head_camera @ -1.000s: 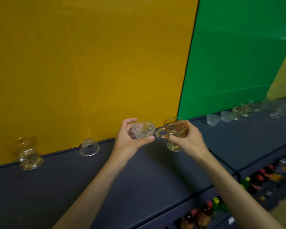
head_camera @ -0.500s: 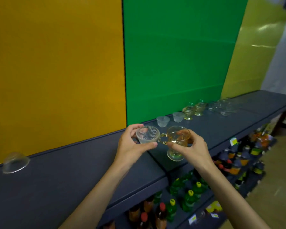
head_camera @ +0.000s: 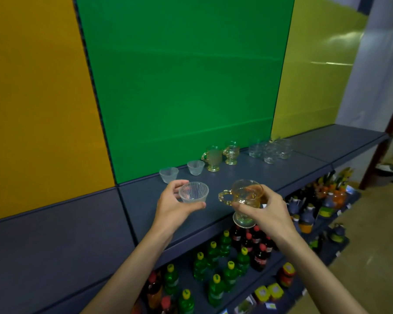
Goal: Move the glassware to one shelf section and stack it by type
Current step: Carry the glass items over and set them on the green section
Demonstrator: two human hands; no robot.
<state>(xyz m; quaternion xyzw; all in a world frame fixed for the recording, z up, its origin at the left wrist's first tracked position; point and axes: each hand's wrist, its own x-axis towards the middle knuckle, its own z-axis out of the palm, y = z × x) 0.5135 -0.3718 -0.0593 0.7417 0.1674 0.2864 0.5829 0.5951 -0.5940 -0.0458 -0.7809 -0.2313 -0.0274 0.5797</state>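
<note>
Left hand (head_camera: 171,208) grips a ribbed glass bowl (head_camera: 193,192) and right hand (head_camera: 267,211) an amber footed mug (head_camera: 245,200), both now carried over the shelf (head_camera: 281,175) section below the green panel (head_camera: 179,87). Matching bowls (head_camera: 169,174) and mugs (head_camera: 212,157) stand along its back edge, so sorting looks close.

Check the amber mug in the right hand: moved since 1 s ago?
Yes. The amber mug, gripped by the right hand, went rightward along the shelf: earlier before the yellow panel near the seam, now before the green panel.

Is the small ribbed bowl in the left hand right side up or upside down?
Right side up. The ribbed bowl shows its open rim on top and narrow base below, pinched in the left hand.
</note>
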